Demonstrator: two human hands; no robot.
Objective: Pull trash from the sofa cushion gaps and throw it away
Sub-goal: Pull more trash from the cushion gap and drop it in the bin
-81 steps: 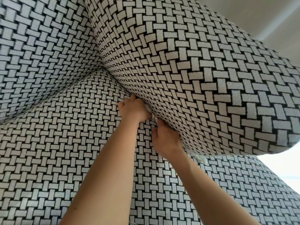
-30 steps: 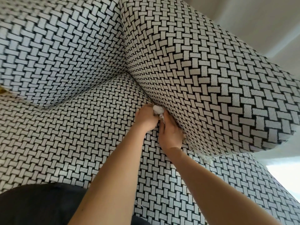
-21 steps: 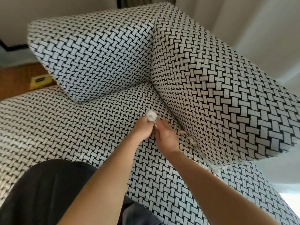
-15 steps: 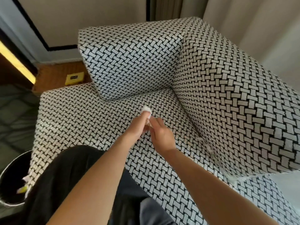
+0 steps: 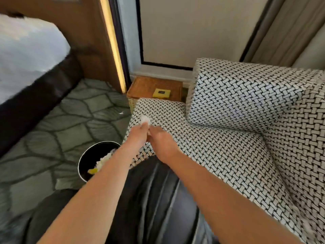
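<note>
- Head view: my left hand [image 5: 139,133] pinches a small white crumpled tissue wad [image 5: 145,119] above the left edge of the black-and-white woven sofa seat [image 5: 211,148].
- My right hand [image 5: 162,140] touches the left; whether its fingers grip anything, I cannot tell.
- The wad looks light and soft; I judge a pinch across its middle will do.
- The round black bin [image 5: 82,161] stands on the floor beside that edge.

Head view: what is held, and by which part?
The left hand pinches a white tissue wad by its lower end; whether the right hand grips it too cannot be told.
</note>
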